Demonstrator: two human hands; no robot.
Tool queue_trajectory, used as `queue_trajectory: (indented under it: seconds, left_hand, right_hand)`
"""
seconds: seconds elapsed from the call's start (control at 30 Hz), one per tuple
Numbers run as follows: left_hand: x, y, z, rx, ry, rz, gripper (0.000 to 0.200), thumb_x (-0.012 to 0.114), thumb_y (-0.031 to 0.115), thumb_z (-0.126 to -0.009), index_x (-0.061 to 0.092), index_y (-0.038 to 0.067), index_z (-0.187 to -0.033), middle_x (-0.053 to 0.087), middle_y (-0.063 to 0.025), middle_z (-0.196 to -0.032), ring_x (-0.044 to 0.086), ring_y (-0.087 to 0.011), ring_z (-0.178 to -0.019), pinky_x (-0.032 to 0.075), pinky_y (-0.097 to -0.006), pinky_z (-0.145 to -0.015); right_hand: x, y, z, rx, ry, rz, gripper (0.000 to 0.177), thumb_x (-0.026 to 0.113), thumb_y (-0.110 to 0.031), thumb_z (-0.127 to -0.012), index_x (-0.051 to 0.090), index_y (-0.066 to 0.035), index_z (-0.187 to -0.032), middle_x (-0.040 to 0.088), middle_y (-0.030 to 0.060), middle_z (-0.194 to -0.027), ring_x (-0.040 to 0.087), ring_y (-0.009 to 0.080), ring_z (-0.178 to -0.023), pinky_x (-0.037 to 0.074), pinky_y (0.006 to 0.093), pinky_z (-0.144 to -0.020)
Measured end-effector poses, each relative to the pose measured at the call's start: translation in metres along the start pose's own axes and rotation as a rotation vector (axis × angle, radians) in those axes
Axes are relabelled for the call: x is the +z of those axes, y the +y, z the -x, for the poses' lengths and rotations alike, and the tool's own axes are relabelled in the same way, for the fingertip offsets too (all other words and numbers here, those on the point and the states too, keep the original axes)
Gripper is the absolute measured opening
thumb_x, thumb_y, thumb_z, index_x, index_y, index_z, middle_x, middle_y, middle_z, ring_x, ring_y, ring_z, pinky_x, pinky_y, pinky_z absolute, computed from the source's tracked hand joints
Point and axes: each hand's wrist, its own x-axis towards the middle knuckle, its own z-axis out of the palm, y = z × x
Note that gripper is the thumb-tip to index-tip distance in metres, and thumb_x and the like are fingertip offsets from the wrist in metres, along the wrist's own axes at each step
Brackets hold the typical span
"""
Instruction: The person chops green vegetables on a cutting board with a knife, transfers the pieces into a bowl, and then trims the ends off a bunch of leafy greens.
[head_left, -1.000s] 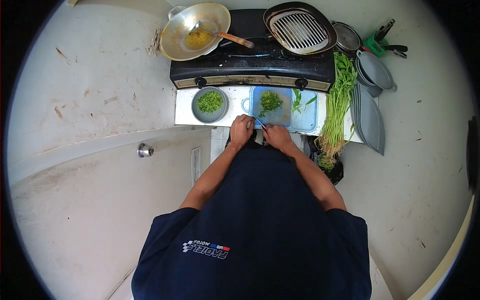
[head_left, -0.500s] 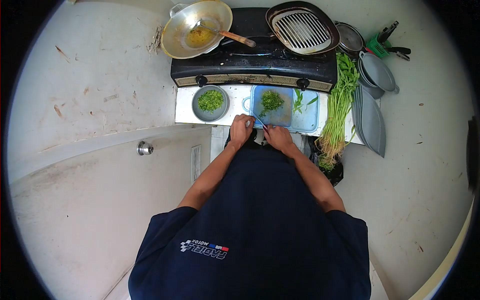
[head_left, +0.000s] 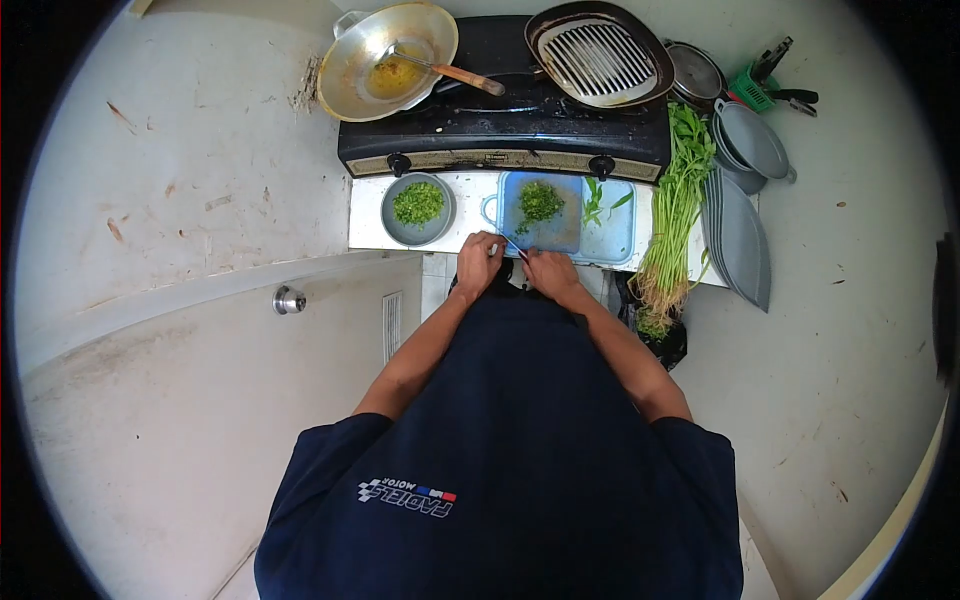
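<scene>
My right hand (head_left: 552, 274) is closed round the handle of a knife (head_left: 514, 245), its blade slanting up and left across the front edge of a blue cutting board (head_left: 610, 235). Curled near the knife's tip is my left hand (head_left: 481, 262), at the board's front left corner. Whatever its fingers may hold is too small to make out. Chopped greens (head_left: 541, 201) lie in a heap on the board's left half, with a few loose leaves (head_left: 594, 201) on the right. A grey bowl (head_left: 388, 228) of chopped greens stands left of the board.
Behind the board is a black stove (head_left: 500, 125) bearing a wok (head_left: 338, 75) with a wooden-handled utensil (head_left: 465, 76) and a grill pan (head_left: 600, 60). Long-stemmed greens with roots (head_left: 675, 200) lie at right, beside stacked grey plates (head_left: 740, 240). A door knob (head_left: 289, 300) juts out at left.
The whole view has shifted slightly. Both hands stay in nearly the same place, the knife still in the right one; the heap and bowl look the same.
</scene>
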Motion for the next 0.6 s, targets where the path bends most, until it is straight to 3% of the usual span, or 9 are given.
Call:
queue_trajectory:
  seconds: [0.3,0.6]
  left_hand:
    - [0.0,0.003,0.001,-0.056,-0.013,0.107,0.01,0.07,0.008,-0.09,0.077,0.005,-0.097,0.07,-0.0129,-0.088,0.066,-0.0297,-0.083,0.054,-0.0404,-0.078]
    - [0.001,-0.003,-0.005,0.039,-0.045,0.094,0.01,0.069,0.008,-0.092,0.073,0.005,-0.1,0.069,-0.0143,-0.093,0.066,-0.0302,-0.082,0.054,-0.0408,-0.076]
  right_hand:
    - [-0.011,0.014,0.01,-0.013,-0.015,0.026,0.034,0.061,-0.03,-0.098,0.065,0.003,-0.097,0.071,0.0233,-0.072,0.072,0.0409,-0.068,0.057,0.0509,-0.064]
    - [-0.024,0.034,0.004,0.036,0.018,-0.04,0.031,0.061,-0.028,-0.098,0.066,0.003,-0.096,0.07,0.0251,-0.073,0.071,0.0434,-0.071,0.057,0.0521,-0.067]
